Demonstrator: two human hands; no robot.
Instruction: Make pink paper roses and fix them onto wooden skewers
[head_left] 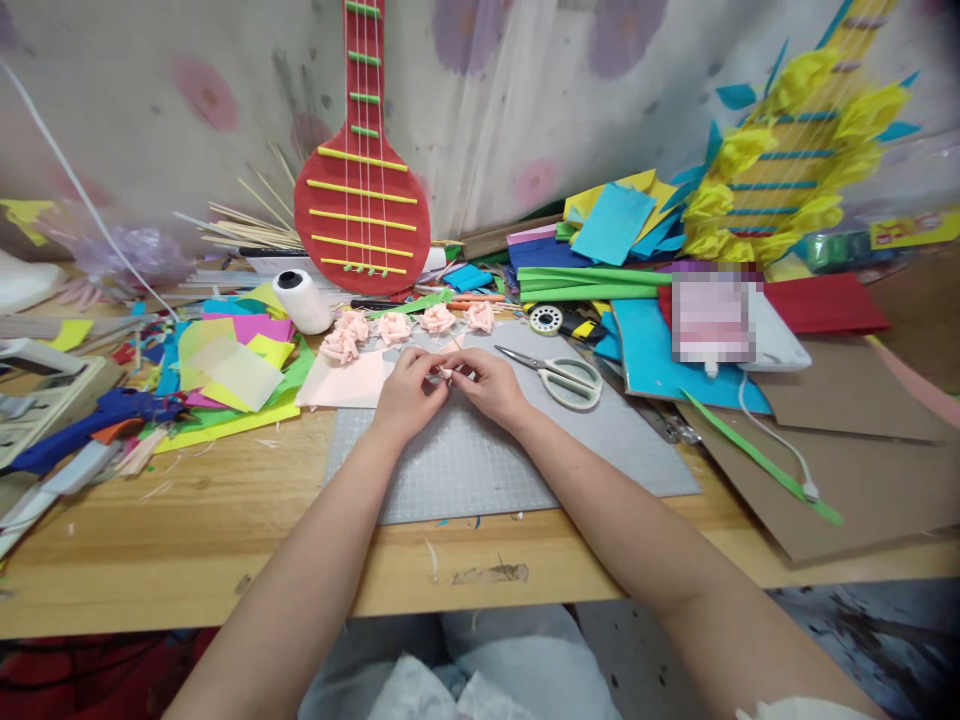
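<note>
Centre frame: left hand (405,395) and right hand (491,385), fingers pinched together on a small pale-pink paper piece (448,372); it could tear if tugged.

two bare forearms, no sleeves, no watch, no rings or bands visible. left hand (405,395) and right hand (491,385) ungloved, nails short and unpainted as far as visible. white garment across the lap, creased, at lower edge of view.

My left hand (407,392) and right hand (491,385) meet fingertip to fingertip, each grip pinched shut, both bare forearms stretched forward and angling inward toward each other from my body.
</note>
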